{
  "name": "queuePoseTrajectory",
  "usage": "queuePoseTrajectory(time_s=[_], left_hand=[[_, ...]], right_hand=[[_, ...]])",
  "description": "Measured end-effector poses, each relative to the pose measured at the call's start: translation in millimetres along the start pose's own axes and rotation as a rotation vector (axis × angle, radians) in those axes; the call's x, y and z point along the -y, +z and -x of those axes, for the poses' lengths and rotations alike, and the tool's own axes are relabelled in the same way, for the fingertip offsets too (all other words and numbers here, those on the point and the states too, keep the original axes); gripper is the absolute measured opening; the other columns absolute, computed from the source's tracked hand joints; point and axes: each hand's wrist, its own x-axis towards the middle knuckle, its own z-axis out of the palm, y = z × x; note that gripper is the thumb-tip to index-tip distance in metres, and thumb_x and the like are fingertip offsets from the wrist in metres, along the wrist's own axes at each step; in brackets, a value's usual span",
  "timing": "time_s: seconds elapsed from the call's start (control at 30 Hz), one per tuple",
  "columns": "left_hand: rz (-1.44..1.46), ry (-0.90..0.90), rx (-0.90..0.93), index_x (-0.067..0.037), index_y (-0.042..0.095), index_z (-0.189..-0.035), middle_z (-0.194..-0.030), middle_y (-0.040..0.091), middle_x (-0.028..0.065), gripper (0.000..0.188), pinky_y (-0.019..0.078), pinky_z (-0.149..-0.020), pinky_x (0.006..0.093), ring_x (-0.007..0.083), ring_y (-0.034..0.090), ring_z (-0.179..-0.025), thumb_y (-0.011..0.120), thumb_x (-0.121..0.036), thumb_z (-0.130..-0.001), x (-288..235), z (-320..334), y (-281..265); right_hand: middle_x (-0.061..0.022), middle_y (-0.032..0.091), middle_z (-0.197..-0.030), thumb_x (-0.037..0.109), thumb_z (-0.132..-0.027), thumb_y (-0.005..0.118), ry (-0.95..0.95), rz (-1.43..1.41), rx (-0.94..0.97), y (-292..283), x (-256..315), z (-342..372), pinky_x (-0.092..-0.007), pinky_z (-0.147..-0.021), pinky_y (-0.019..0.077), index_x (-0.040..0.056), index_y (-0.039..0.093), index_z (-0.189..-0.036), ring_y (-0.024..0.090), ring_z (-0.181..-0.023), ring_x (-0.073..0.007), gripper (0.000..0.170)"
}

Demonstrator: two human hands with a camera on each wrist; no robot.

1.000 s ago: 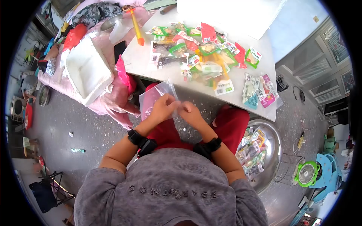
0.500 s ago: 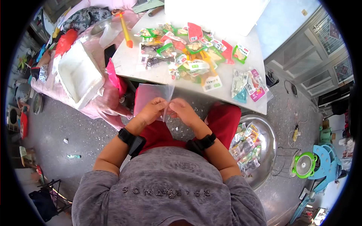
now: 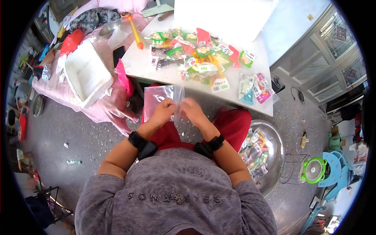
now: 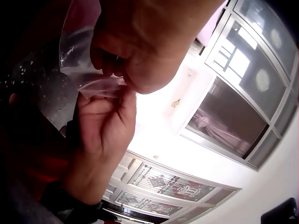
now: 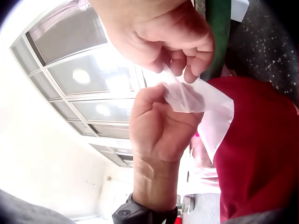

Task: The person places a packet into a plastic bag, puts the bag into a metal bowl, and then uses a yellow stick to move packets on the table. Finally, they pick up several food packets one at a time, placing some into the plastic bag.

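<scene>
A clear plastic bag (image 3: 154, 96) is held above the lap, in front of the table edge. My left hand (image 3: 165, 111) pinches its edge with curled fingers. Close beside it, my right hand (image 3: 192, 112) pinches the same edge between thumb and fingers. In the left wrist view the bag (image 4: 77, 51) hangs between the left hand (image 4: 140, 46) and the right hand (image 4: 105, 119). The right wrist view has the bag (image 5: 217, 105) stretched from the fingertips, with the right hand (image 5: 154, 32) above and the left hand (image 5: 163, 126) below.
Colourful food packets (image 3: 205, 53) lie in a pile on the white table (image 3: 135, 66), with several more at its right corner. A metal basin (image 3: 276, 152) of packets stands at the right. A white foam box (image 3: 88, 74) and a phone (image 3: 118, 54) lie at the left.
Both hands have stayed near each other at the bag's edge, with small shifts of the fingers. The bag has changed its fold and tilt. The head view has shifted slightly.
</scene>
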Motion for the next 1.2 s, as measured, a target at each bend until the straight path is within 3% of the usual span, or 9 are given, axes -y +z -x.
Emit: queuePoseTrajectory(time_s=[0.1, 0.2, 0.37, 0.47, 0.57, 0.67, 0.83, 1.0, 1.2], left_hand=[[-0.016, 0.154, -0.251, -0.004, 0.047, -0.07, -0.061, 0.045, 0.0004, 0.003, 0.036, -0.051, 0.0218, 0.0072, 0.042, -0.056, 0.046, -0.002, -0.072, 1.3, -3.1, -12.2], [-0.451, 0.457, -0.346, -0.002, 0.046, -0.071, -0.058, 0.044, 0.002, 0.002, 0.0363, -0.05, 0.0234, 0.0083, 0.042, -0.055, 0.047, -0.003, -0.071, -8.9, 2.4, -20.5], [-0.511, 0.46, -0.376, -0.003, 0.051, -0.075, -0.06, 0.048, 0.009, 0.007, 0.0392, -0.051, 0.0286, 0.0175, 0.047, -0.054, 0.052, -0.009, -0.073, -7.2, 9.1, -8.1], [-0.633, 0.514, -0.425, -0.003, 0.051, -0.076, -0.064, 0.049, 0.0134, 0.006, 0.0401, -0.053, 0.0312, 0.024, 0.05, -0.057, 0.05, -0.008, -0.074, -26.0, 13.5, -21.5], [-0.852, 0.678, -0.57, -0.002, 0.051, -0.079, -0.068, 0.052, 0.016, 0.008, 0.041, -0.054, 0.0362, 0.032, 0.051, -0.064, 0.048, -0.007, -0.074, -44.8, 4.6, -50.8], [-1.102, 0.762, -0.71, -0.002, 0.052, -0.082, -0.068, 0.053, 0.0149, 0.01, 0.0419, -0.055, 0.038, 0.0315, 0.052, -0.065, 0.048, -0.007, -0.074, -78.7, 2.7, -69.0], [-1.347, 0.886, -0.711, -0.005, 0.053, -0.079, -0.063, 0.052, 0.0114, 0.01, 0.0426, -0.051, 0.0388, 0.029, 0.052, -0.055, 0.049, -0.009, -0.071, -102.3, -22.9, -70.7], [-1.416, 0.546, -0.452, -0.005, 0.05, -0.078, -0.069, 0.054, 0.0147, 0.01, 0.0434, -0.055, 0.0414, 0.0331, 0.053, -0.061, 0.044, -0.013, -0.075, -71.9, -71.4, -56.2], [-1.206, 0.25, -0.342, -0.005, 0.048, -0.084, -0.077, 0.055, 0.0159, 0.015, 0.0421, -0.064, 0.0421, 0.0328, 0.054, -0.071, 0.042, -0.016, -0.076, -34.0, -108.1, -32.7]], right_hand=[[-0.0046, 0.051, -0.067, 0.019, -0.078, 0.05, -0.015, -0.037, -0.099, 1.4, 2.8, 1.1, -0.0233, -0.053, 0.0415, 0.0028, 0.05, -0.076, 0.049, -0.058, -0.0111, 0.016], [-0.007, 0.051, -0.066, 0.016, -0.077, 0.05, -0.197, 0.173, -0.145, 4.6, 0.5, -5.6, -0.0258, -0.056, 0.041, 0.0009, 0.051, -0.074, 0.051, -0.061, -0.0141, 0.015], [-0.0111, 0.052, -0.068, 0.013, -0.076, 0.051, -0.515, 0.431, -0.067, 23.9, 2.4, -12.7, -0.0286, -0.059, 0.0404, -0.0004, 0.051, -0.076, 0.051, -0.064, -0.0188, 0.013], [-0.0113, 0.053, -0.069, 0.014, -0.075, 0.053, -0.315, 0.401, -0.018, 28.1, 20.2, -11.4, -0.0284, -0.059, 0.0407, -0.0005, 0.051, -0.077, 0.052, -0.064, -0.0203, 0.015], [-0.0144, 0.055, -0.073, 0.017, -0.072, 0.058, -0.47, 0.479, -0.172, 24.9, 30.0, -22.2, -0.0305, -0.061, 0.0422, -0.0006, 0.051, -0.079, 0.054, -0.069, -0.0241, 0.02], [-0.0141, 0.054, -0.079, 0.015, -0.066, 0.061, -0.952, 0.773, -0.521, 7.2, 19.2, -54.9, -0.0378, -0.065, 0.041, 0.0009, 0.051, -0.08, 0.052, -0.075, -0.0307, 0.022], [-0.0092, 0.052, -0.081, 0.019, -0.068, 0.055, -0.664, 1.314, -0.605, -19.1, 17.6, -84.1, -0.0406, -0.063, 0.038, 0.0057, 0.055, -0.075, 0.051, -0.078, -0.0265, 0.015], [-0.0087, 0.054, -0.078, 0.017, -0.072, 0.049, -0.546, 1.388, -0.611, -38.0, 9.0, -102.8, -0.0403, -0.064, 0.0379, 0.0074, 0.057, -0.07, 0.051, -0.08, -0.0244, 0.012], [-0.0112, 0.055, -0.079, 0.014, -0.074, 0.048, -0.482, 1.419, -0.575, -53.5, 52.1, -76.1, -0.0376, -0.06, 0.0428, 0.0048, 0.057, -0.073, 0.053, -0.073, -0.0287, 0.013]])
